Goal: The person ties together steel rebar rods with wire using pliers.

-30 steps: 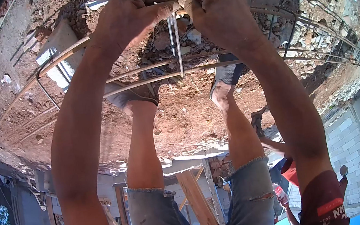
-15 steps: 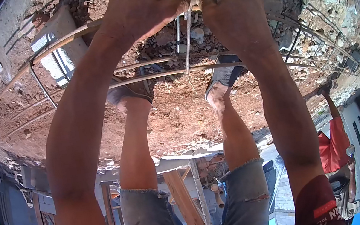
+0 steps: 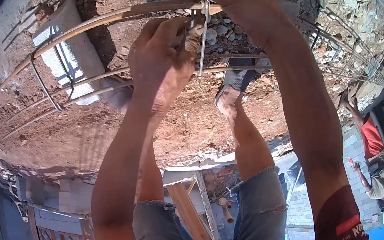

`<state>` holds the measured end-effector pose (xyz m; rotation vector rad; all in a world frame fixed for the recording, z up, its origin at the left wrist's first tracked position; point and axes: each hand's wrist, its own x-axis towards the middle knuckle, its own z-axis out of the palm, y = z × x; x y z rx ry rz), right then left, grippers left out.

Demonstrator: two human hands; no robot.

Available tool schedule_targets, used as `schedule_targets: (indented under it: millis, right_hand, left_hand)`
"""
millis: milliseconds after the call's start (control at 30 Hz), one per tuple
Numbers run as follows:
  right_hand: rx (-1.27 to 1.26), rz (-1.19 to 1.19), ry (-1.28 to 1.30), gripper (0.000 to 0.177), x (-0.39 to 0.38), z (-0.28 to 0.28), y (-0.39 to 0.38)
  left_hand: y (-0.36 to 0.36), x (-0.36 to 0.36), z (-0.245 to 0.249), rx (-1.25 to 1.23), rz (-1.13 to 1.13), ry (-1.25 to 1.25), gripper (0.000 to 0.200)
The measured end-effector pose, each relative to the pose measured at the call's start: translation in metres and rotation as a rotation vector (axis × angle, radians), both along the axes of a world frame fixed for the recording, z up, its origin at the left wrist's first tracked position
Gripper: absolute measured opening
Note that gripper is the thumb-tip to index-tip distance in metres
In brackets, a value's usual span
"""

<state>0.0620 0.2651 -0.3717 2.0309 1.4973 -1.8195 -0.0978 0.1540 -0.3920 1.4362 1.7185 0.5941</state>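
A cage of long steel bars [image 3: 102, 20] crosses in front of me above the soil, with a bent steel stirrup [image 3: 204, 43] around it near the centre. My left hand [image 3: 161, 62] is closed at the stirrup's side, its thumb and fingers against the metal below the upper bar. At the upper crossing of bar and stirrup, my right hand [image 3: 244, 5] is pinched shut; what lies between its fingertips is too small to make out. A second stirrup [image 3: 42, 82] sits farther left on the bars.
A pale concrete block [image 3: 73, 48] lies under the cage at left. Stones and rubble [image 3: 358, 1] spread over the ground at right. My shod foot [image 3: 240, 75] stands just beneath the lower bars. Another person [image 3: 374, 142] is at the far right near a block wall [image 3: 297, 208].
My left hand has come down from the upper crossing to the stirrup's side. The right hand stays near the crossing. The person at right has shifted and shows more fully.
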Motion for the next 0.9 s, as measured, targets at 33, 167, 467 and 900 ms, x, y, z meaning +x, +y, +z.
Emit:
schedule_targets:
  millis: [33, 167, 467, 900]
  right_hand:
    - [-0.031, -0.101, 0.075, 0.028, 0.002, -0.005, -0.003]
    - [-0.085, -0.123, 0.225, 0.026, 0.010, -0.013, -0.001]
    - [-0.001, -0.052, 0.248, 0.024, 0.003, 0.009, 0.007]
    - [-0.036, -0.031, 0.209, 0.029, 0.022, 0.018, 0.007]
  left_hand:
    - [-0.003, 0.008, 0.000, -0.130, 0.090, -0.137, 0.025]
    - [0.014, 0.029, 0.025, -0.537, 0.418, -0.457, 0.020]
    - [0.032, 0.013, -0.002, 0.542, -0.279, 0.527, 0.017]
    - [0.115, -0.036, -0.007, 0.155, -0.764, 0.132, 0.015]
